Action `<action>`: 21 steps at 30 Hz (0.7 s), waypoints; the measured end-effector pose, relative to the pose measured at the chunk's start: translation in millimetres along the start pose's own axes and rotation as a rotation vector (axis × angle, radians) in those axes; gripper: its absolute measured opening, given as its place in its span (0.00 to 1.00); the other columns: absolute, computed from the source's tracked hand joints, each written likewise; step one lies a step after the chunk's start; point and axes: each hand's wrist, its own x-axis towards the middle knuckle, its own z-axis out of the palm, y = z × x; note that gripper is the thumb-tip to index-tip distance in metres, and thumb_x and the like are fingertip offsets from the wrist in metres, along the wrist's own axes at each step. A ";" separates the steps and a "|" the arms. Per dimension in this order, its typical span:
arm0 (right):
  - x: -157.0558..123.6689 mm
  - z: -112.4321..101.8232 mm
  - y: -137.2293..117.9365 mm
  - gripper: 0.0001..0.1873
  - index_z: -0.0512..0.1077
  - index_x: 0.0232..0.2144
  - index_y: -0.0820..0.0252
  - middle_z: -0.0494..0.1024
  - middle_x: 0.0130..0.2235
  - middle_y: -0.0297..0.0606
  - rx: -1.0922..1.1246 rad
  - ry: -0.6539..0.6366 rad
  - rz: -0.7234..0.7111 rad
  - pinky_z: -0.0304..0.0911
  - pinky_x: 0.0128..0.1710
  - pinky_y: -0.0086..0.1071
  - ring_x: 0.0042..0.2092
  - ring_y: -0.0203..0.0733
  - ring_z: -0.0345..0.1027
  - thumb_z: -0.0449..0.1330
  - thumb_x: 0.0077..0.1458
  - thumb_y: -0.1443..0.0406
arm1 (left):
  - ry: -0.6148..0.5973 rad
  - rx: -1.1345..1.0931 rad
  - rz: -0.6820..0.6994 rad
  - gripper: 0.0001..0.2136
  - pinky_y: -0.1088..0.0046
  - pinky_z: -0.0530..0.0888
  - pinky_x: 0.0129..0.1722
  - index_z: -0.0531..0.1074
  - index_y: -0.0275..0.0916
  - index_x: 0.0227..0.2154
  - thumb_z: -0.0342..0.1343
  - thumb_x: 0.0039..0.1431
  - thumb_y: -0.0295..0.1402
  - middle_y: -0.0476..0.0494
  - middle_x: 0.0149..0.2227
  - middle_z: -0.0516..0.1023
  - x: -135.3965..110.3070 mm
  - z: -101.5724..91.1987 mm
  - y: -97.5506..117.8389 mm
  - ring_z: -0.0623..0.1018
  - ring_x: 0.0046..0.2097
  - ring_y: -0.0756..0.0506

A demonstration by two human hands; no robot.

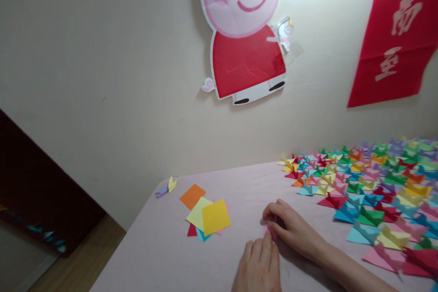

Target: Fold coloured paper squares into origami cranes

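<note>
Both my hands rest on a pink-covered table (164, 255) and press on a small pink piece of paper (271, 232) between them. My left hand (260, 267) lies flat at the bottom, fingers together, its fingertips on the paper's near edge. My right hand (290, 228) comes in from the right with curled fingers pinching the paper's far side. Most of the pink paper is hidden under the fingers.
A loose stack of coloured paper squares (208, 214), yellow on top and orange at the back, lies left of my hands. Several folded paper cranes (369, 187) cover the table's right side. A small yellow and purple folded piece (167, 187) sits near the far left corner. Cartoon cutout (244, 32) hangs on the wall.
</note>
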 end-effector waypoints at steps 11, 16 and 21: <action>1.1 -2.4 12.9 0.17 0.66 0.21 0.56 0.73 0.30 0.39 -0.217 0.097 0.013 0.57 0.42 0.43 0.38 0.47 0.64 0.53 0.61 0.59 | -0.056 -0.043 0.012 0.19 0.65 0.69 0.38 0.73 0.33 0.50 0.50 0.55 0.26 0.34 0.54 0.74 2.7 -0.1 -1.7 0.71 0.40 0.41; 2.2 -2.8 14.8 0.16 0.66 0.20 0.56 0.73 0.32 0.38 -0.173 0.097 0.019 0.58 0.46 0.44 0.39 0.46 0.64 0.53 0.60 0.62 | -0.082 -0.041 -0.001 0.20 0.65 0.70 0.38 0.72 0.34 0.51 0.51 0.54 0.25 0.34 0.56 0.73 1.7 0.2 -1.1 0.71 0.39 0.41; 3.0 -3.8 14.1 0.15 0.67 0.20 0.56 0.73 0.32 0.38 -0.141 0.091 0.032 0.58 0.47 0.44 0.38 0.46 0.65 0.54 0.59 0.62 | -0.090 -0.047 -0.018 0.22 0.65 0.70 0.37 0.72 0.35 0.53 0.51 0.53 0.24 0.35 0.56 0.73 1.1 -2.0 -1.1 0.70 0.39 0.41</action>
